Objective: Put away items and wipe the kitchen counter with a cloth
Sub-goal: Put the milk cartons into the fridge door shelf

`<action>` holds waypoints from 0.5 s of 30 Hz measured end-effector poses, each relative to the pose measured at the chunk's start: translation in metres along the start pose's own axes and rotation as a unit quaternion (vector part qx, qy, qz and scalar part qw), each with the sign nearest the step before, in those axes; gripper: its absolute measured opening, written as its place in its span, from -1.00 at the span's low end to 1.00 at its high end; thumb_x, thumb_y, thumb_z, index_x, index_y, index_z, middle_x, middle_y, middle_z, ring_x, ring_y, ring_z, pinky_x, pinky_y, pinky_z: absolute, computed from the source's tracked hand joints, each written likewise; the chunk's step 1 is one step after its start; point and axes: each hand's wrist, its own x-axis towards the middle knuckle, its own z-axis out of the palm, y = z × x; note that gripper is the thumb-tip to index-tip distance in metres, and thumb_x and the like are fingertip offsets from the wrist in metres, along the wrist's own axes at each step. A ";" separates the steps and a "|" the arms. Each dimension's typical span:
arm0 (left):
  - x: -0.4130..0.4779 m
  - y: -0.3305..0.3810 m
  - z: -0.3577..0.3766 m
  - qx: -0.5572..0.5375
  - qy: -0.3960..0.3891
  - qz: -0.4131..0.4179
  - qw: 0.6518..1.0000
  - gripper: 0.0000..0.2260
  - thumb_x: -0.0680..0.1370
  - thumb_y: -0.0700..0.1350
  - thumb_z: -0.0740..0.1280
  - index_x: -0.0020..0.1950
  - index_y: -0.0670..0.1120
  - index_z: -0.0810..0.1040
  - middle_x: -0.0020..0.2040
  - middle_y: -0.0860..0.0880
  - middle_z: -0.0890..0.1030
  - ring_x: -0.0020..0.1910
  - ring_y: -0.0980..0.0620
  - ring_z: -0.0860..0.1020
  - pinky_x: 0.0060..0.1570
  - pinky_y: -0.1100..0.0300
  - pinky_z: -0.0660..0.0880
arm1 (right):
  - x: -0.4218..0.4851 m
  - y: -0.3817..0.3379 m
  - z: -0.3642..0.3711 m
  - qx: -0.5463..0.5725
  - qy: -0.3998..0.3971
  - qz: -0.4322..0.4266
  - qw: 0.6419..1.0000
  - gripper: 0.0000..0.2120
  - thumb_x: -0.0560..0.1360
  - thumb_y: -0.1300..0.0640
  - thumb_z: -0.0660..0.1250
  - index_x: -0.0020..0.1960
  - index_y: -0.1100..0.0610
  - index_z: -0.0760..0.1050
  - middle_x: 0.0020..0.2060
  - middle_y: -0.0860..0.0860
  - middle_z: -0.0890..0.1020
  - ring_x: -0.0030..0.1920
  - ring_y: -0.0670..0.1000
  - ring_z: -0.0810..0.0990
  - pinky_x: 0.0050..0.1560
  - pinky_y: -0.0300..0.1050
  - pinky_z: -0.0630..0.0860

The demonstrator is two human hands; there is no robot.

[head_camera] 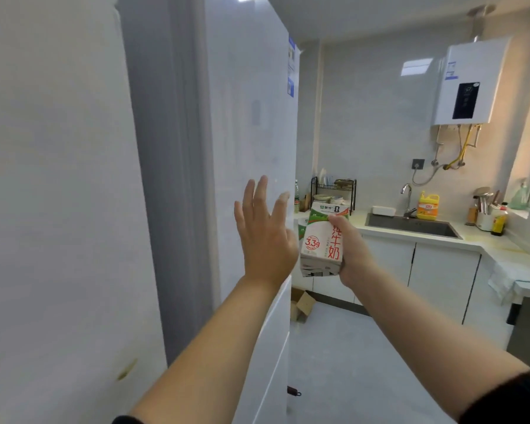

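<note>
My right hand grips a white and green milk carton with red lettering, held upright in the air at chest height. My left hand is raised just left of the carton with its fingers spread straight, close to the front of a tall white fridge; whether it touches the door I cannot tell. A pale cloth hangs over the near end of the white kitchen counter on the right.
The counter holds a sink with a tap, a yellow detergent bottle, a utensil holder and a black dish rack. A water heater hangs above. A cardboard box lies on the floor by the cabinets.
</note>
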 end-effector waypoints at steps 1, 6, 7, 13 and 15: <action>0.000 -0.002 -0.008 0.001 0.016 -0.027 0.999 -0.54 0.43 -0.16 0.17 0.35 -0.04 0.38 0.50 -0.17 0.22 0.51 -0.17 0.09 0.43 -0.23 0.02 | -0.005 0.000 0.006 0.002 -0.004 -0.001 1.000 -0.79 0.49 -0.05 0.33 0.03 0.06 0.53 -0.10 0.08 0.70 -0.13 0.10 0.68 -0.02 -0.04 0.57; 0.000 -0.013 -0.033 -0.018 0.021 -0.206 0.978 -0.29 0.42 -0.24 0.25 0.53 -0.03 0.06 0.56 -0.16 0.01 0.53 -0.18 -0.02 0.45 -0.23 -0.04 | -0.021 -0.007 0.025 0.010 -0.011 -0.007 1.000 -0.82 0.50 -0.01 0.33 0.00 0.07 0.52 -0.13 0.08 0.68 -0.19 0.07 0.67 -0.08 -0.05 0.58; -0.001 -0.014 -0.036 -0.040 -0.013 -0.245 0.969 -0.27 0.44 -0.26 0.26 0.55 -0.03 0.00 0.57 -0.14 -0.04 0.54 -0.17 -0.04 0.46 -0.22 -0.02 | -0.025 -0.009 0.028 0.021 -0.012 -0.004 1.000 -0.81 0.51 -0.02 0.31 0.03 0.07 0.52 -0.15 0.06 0.68 -0.23 0.05 0.68 -0.18 -0.09 0.60; -0.002 -0.020 -0.048 -0.160 0.000 -0.335 0.929 -0.35 0.43 -0.28 0.26 0.50 -0.09 0.16 0.48 -0.09 0.24 0.45 -0.09 0.17 0.41 -0.09 0.22 | -0.038 -0.013 0.031 0.030 0.004 -0.009 1.000 -0.74 0.51 -0.04 0.31 0.13 0.07 0.52 -0.04 0.08 0.69 -0.18 0.06 0.67 -0.15 -0.09 0.57; 0.000 -0.019 -0.055 -0.209 0.030 -0.358 0.910 -0.42 0.46 -0.29 0.24 0.47 -0.11 0.23 0.44 -0.07 0.31 0.42 -0.06 0.21 0.40 0.00 0.22 | -0.043 -0.012 0.028 0.029 0.017 -0.006 0.999 -0.79 0.51 -0.04 0.31 0.07 0.05 0.52 -0.03 0.08 0.68 -0.17 0.07 0.67 -0.08 -0.08 0.56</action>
